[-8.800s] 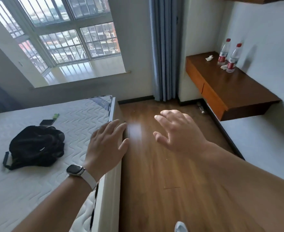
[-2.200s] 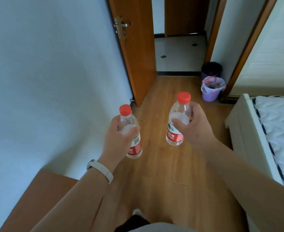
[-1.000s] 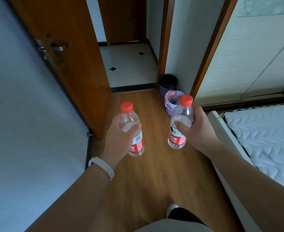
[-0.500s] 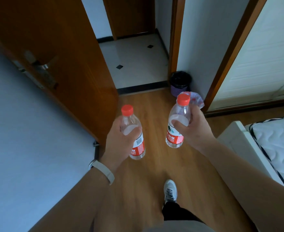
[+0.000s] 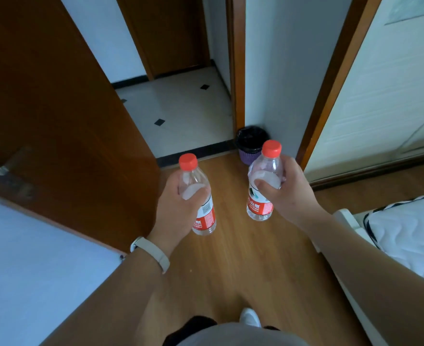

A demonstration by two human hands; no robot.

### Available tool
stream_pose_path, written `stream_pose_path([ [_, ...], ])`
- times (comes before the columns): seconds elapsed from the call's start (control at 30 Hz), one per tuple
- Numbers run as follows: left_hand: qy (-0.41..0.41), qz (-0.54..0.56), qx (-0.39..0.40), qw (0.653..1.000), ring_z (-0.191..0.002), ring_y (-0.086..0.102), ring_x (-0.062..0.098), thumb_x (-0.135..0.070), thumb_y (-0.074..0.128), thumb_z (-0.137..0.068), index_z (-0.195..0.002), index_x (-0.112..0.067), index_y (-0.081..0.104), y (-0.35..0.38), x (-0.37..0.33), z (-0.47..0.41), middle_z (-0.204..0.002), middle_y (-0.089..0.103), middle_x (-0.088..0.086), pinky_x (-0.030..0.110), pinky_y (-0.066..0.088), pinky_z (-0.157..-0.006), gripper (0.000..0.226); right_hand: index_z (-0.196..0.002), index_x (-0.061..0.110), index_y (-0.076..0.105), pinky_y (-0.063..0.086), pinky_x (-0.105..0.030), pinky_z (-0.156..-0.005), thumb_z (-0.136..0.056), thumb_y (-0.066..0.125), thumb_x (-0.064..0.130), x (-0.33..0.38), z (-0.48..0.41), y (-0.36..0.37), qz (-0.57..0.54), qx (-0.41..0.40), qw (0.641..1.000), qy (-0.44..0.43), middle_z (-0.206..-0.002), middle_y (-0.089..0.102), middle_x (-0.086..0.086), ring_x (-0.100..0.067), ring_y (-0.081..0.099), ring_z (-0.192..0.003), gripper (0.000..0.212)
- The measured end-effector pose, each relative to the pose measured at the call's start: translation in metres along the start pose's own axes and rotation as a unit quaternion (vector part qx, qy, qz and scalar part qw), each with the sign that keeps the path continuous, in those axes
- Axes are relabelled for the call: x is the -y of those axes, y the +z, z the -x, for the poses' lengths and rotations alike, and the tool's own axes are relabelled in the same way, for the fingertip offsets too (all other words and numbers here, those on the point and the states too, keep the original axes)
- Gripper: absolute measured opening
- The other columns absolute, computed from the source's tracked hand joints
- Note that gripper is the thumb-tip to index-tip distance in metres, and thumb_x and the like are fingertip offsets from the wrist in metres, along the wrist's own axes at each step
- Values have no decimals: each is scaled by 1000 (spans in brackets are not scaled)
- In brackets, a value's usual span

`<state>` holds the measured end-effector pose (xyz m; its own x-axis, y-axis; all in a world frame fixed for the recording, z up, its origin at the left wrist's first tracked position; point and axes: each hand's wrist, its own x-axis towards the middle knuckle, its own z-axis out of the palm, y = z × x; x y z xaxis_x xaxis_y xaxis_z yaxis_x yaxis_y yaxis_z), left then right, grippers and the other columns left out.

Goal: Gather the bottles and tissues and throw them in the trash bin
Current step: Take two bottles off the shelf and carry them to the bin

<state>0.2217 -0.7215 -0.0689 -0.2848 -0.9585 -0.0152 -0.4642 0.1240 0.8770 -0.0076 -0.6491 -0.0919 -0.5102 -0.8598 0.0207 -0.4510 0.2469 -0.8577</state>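
My left hand (image 5: 178,208) grips a clear plastic bottle (image 5: 201,213) with a red cap and red label, held upright. My right hand (image 5: 287,193) grips a second, matching bottle (image 5: 262,193), also upright. Something white, possibly tissue, is pressed between each hand's fingers and its bottle. A purple trash bin with a black liner (image 5: 252,144) stands on the floor against the wall beside the doorway, just beyond the right bottle. The second purple bin is hidden behind my right hand.
An open wooden door (image 5: 63,121) fills the left side, its handle (image 5: 8,176) at the left edge. A tiled hallway (image 5: 181,113) lies past the threshold. A bed with a white mattress (image 5: 410,231) is on the right; a wardrobe front (image 5: 385,83) stands behind it.
I have walked closer to the doorway and the bins. Both hands still hold their bottles upright; the bin with the pink-white bag has slipped behind my right hand.
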Motion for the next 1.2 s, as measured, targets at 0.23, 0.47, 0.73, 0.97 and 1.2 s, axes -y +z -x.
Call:
stream_pose_path([
  [0.23,-3,21,54,998,-108,61,17,-47,71,-78,-125,-36,47,33,-13,-62,-114,60,-13,41,56,-90,54,-117,35,43,58,-40,-80,-76,71,48,-21,-39,-19,-15,-42,998,34,-107,56,9,-13,60,-96,52],
  [0.47,-1,57,112,992,-104,62,11,-34,73,-84,-118,-41,47,69,-11,-145,-111,60,-17,28,54,-84,43,-115,34,41,49,-25,-71,-79,71,40,-39,-99,-20,5,-90,992,86,-104,54,9,-9,58,-92,47],
  [0.73,-14,90,176,980,-96,64,2,-32,74,-83,-116,-40,52,100,7,-286,-104,63,-20,19,53,-75,41,-120,35,41,47,-24,-71,-78,73,39,-39,-196,2,70,-119,978,155,-108,55,11,-10,58,-94,53],
  [0.97,-5,97,224,970,-96,65,3,-25,72,-82,-111,-29,57,136,40,-394,-102,67,-14,25,54,-82,33,-119,33,42,54,-41,-85,-77,73,40,-56,-273,21,110,-137,961,214,-112,58,7,-16,59,-98,53],
  [1.2,-23,88,276,957,-98,65,4,-23,72,-83,-112,-25,57,181,63,-451,-103,66,-12,21,53,-79,33,-127,29,44,52,-36,-83,-77,74,36,-91,-328,43,89,-137,950,267,-115,58,6,-16,58,-100,59],
])
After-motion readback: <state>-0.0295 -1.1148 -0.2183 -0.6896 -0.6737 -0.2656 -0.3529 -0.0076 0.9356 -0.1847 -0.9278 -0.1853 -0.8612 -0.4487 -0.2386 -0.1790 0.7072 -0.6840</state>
